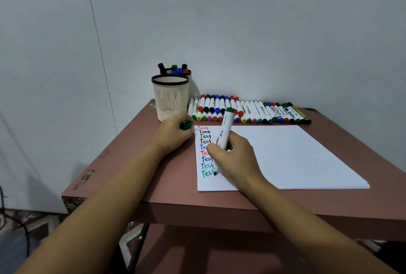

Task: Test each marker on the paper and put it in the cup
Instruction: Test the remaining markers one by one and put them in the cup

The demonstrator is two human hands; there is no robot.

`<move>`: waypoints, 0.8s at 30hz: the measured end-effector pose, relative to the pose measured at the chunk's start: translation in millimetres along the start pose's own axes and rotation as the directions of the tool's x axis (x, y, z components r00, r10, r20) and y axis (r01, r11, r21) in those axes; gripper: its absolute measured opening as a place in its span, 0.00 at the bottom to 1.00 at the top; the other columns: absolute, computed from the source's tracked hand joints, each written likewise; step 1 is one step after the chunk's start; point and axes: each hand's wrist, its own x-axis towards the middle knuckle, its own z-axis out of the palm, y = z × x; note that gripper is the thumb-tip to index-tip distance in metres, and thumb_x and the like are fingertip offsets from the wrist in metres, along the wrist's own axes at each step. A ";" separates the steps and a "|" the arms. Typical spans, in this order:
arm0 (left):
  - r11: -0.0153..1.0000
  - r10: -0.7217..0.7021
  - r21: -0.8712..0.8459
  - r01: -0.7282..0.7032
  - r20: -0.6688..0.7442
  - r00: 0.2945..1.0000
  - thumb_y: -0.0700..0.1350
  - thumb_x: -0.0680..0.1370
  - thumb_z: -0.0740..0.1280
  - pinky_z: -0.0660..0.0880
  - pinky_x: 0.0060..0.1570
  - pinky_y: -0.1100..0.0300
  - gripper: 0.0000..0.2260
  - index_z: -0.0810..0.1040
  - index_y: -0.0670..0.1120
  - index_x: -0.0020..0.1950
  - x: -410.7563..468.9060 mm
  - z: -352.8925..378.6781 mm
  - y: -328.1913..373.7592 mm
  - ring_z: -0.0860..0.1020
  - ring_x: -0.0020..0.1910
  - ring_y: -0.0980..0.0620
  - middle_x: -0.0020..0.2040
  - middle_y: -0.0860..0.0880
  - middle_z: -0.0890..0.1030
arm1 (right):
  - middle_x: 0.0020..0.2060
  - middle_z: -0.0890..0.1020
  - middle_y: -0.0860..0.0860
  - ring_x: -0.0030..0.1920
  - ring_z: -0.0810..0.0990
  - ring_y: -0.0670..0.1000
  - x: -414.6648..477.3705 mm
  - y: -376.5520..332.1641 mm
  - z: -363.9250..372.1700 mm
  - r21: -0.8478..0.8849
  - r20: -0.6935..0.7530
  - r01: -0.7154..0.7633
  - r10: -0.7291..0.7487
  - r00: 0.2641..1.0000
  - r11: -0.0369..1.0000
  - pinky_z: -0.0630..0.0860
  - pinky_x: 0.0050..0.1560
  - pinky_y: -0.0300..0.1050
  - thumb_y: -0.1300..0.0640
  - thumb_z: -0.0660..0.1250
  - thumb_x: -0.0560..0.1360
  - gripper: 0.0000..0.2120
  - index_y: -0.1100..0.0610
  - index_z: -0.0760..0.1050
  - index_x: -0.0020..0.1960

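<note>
— A pale wall (pixel 241 32) stands behind a reddish-brown desk (pixel 131 163). What has the right grip (pixel 237 155) got?

— Its fingers and thumb are curled round a green marker (pixel 226 126), pinching the white barrel low down. The marker is uncapped and leans away from the person, and its tip touches the paper (pixel 296 155) at the end of the lowest word.

— And the left grip (pixel 173 133)?

— It rests on the desk at the paper's upper left corner, with the fingers closed around the green cap (pixel 186 125). Only part of the cap shows between them.

— What is on the sheet?

— A column of "Test" words (pixel 205 141) runs down its left edge in red, black, blue and green. The right grip hides the ends of several of them. The paper is the top sheet of a thin stack.

— Tell me about the containers.

— Just beyond the left grip stands the front cup (pixel 170 100), cream mesh with a black rim. Inside it I see only its pale wall. The rear cup (pixel 190 77) is right behind it and mostly hidden. It holds upright markers with black, green, blue and red caps sticking out above the rim.

— Anything else?

— A row of markers (pixel 252 111) lies side by side along the far edge of the desk, against the wall, from the cups to the right corner.
</note>
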 end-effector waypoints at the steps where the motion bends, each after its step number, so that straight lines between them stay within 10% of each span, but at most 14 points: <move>1: 1.000 0.000 0.001 0.000 -0.001 1.000 0.41 0.75 0.67 0.62 0.39 0.71 0.09 0.78 0.44 0.55 -0.1 -0.1 0.3 0.72 0.48 0.55 0.54 0.47 0.79 | 0.23 0.73 0.44 0.25 0.73 0.37 0.3 0.2 0.0 -0.003 0.007 -0.002 0.002 1.000 1.000 0.66 0.26 0.29 0.60 0.66 0.72 0.13 0.53 0.67 0.31; 14: 1.000 -0.007 0.018 0.007 0.009 1.000 0.42 0.76 0.66 0.64 0.45 0.70 0.12 0.78 0.45 0.59 0.0 -0.1 0.9 0.75 0.55 0.52 0.57 0.47 0.79 | 0.25 0.73 0.45 0.26 0.74 0.41 -0.3 -2.5 -0.1 0.043 -0.033 -0.054 0.056 0.998 0.998 0.69 0.28 0.37 0.61 0.65 0.73 0.13 0.55 0.66 0.33; 24: 0.999 0.034 0.020 -0.033 -0.031 0.999 0.40 0.78 0.60 0.63 0.49 0.71 0.15 0.76 0.46 0.63 1.6 -0.1 6.3 0.73 0.60 0.51 0.62 0.48 0.78 | 0.33 0.73 0.54 0.29 0.70 0.46 17.8 -3.9 -17.2 0.656 0.084 -0.305 0.335 0.938 0.690 0.68 0.27 0.36 0.63 0.65 0.76 0.05 0.57 0.72 0.43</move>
